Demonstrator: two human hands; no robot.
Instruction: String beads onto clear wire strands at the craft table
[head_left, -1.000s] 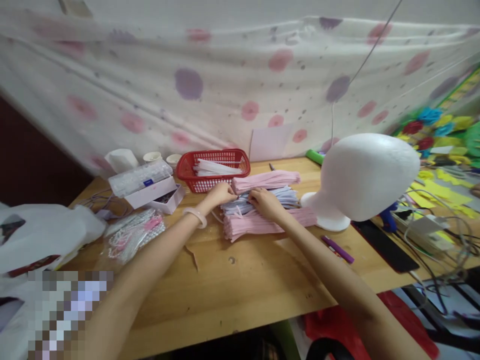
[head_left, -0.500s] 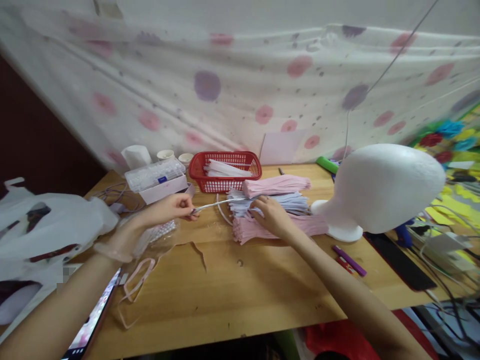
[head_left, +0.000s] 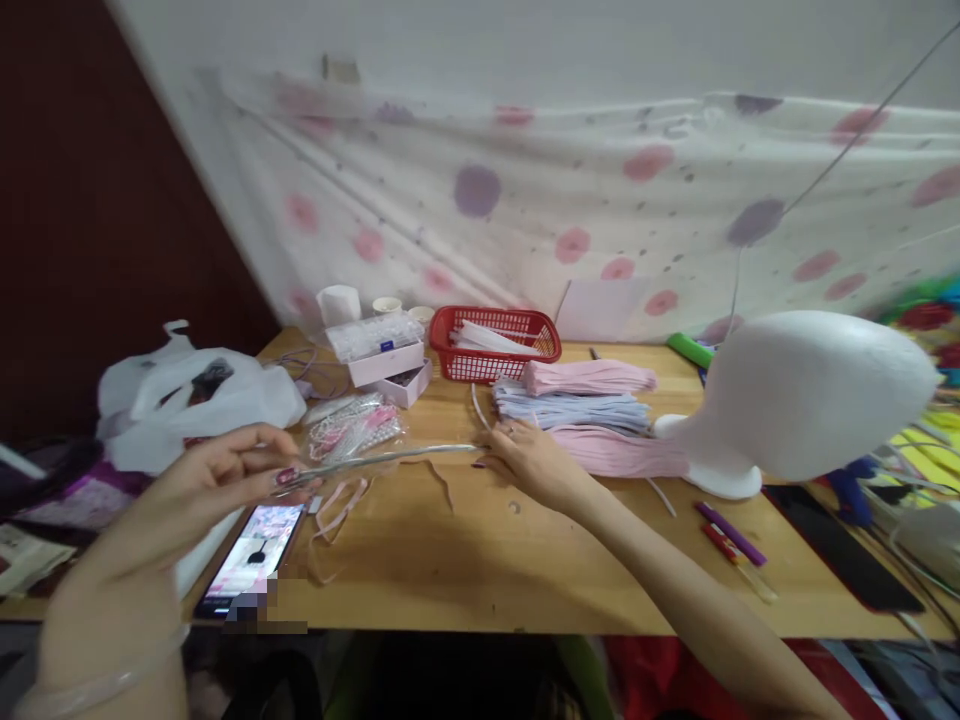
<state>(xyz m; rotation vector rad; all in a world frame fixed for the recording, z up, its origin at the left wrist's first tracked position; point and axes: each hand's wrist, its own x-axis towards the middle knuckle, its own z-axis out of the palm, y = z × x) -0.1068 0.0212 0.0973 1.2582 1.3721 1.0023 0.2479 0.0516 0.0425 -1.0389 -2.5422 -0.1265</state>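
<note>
A thin silvery strip stretches almost level between my two hands above the table. My left hand pinches its left end between thumb and fingers. The other end meets the closed fingertips of my right hand, which partly hide it. Just behind my right hand lie bundles of soft strips: a pale blue bundle, a pink bundle on the far side and another pink bundle on the near side. A clear bag of beads rests beyond my left hand.
A red basket holds white sticks. White boxes stand left of it. At the right is a white foam head, with a purple pen before it. A phone and pink ribbon lie near the front edge.
My left hand has come nearer and lower, drawing the strip out longer and away from the right hand. My right hand stays by the bundles. The view has shifted left.
</note>
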